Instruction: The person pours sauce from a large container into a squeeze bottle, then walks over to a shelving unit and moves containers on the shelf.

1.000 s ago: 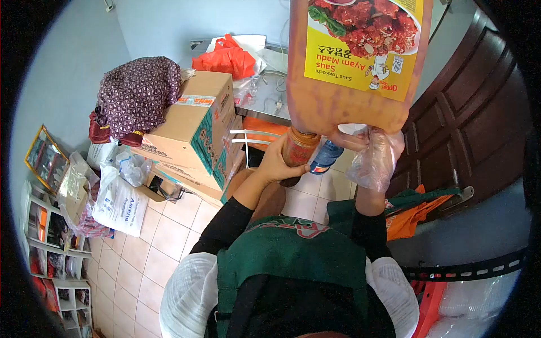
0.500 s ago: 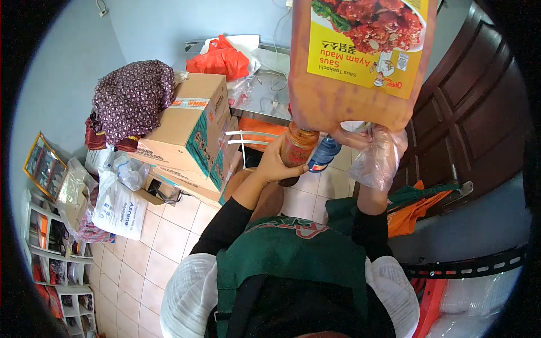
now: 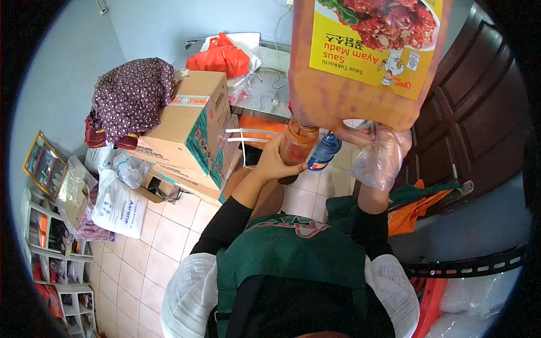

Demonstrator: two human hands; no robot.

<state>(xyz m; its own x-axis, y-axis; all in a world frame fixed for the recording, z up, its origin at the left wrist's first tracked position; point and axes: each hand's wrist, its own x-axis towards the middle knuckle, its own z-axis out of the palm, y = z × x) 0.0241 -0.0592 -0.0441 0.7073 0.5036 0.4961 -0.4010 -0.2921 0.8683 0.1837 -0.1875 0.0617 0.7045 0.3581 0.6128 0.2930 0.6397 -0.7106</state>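
A large plastic jug of orange-brown sauce [image 3: 360, 104], with a yellow label, is held upside down at the top of the view. My right hand [image 3: 386, 146], covered in a clear plastic bag, is closed around the jug's handle. Below the jug's lower left corner is a clear jar [image 3: 298, 143] smeared with reddish-orange sauce. My left hand [image 3: 276, 163] is wrapped round this jar from the left and holds it upright. The jug's mouth meets the jar's rim, and I cannot see whether sauce is flowing. Just right of the jar is a blue water bottle [image 3: 325, 152], lower down.
Stacked cardboard boxes [image 3: 186, 127] with a patterned cloth [image 3: 132, 98] on top stand at the left. Behind them a metal table [image 3: 262, 101] carries a red bag [image 3: 218, 58]. A dark wooden door [image 3: 473, 96] is on the right. White plastic bags [image 3: 119, 205] lie on the tiled floor.
The jug has shifted slightly to the right and tilted a little. Both hands keep their grips, with the jar nearly where it was.
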